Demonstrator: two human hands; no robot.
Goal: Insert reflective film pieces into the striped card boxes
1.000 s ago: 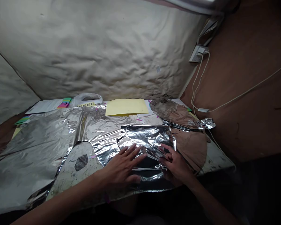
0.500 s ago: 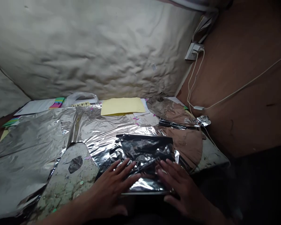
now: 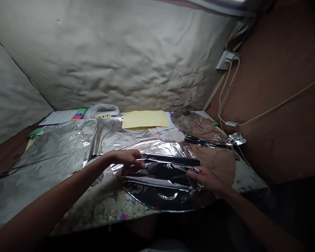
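Note:
A shiny dark foil sheet (image 3: 170, 201) with a curved, serrated front edge lies at the table's front. Its upper part is lifted and folded between my hands. My left hand (image 3: 130, 161) pinches the foil at the left end of the fold, fingers pressed together. At the right end, my right hand (image 3: 199, 175) is closed on the same foil, which bunches under the fingers. Behind it a large silvery foil (image 3: 120, 136) spreads over the table, with a brownish reflecting piece (image 3: 215, 159) to the right.
Yellow paper (image 3: 145, 119), a clear plastic bag (image 3: 103, 109) and coloured sheets (image 3: 78, 114) lie along the back. Crumpled foil (image 3: 236, 139) sits at the right edge. White cables (image 3: 222, 101) hang from a wall socket (image 3: 226, 60). The stained tabletop (image 3: 102, 203) shows at the front.
Both hands were spread flat on the dark foil; now they grip and lift its folded part farther back. A curved front part of the foil now shows. The view has shifted slightly left.

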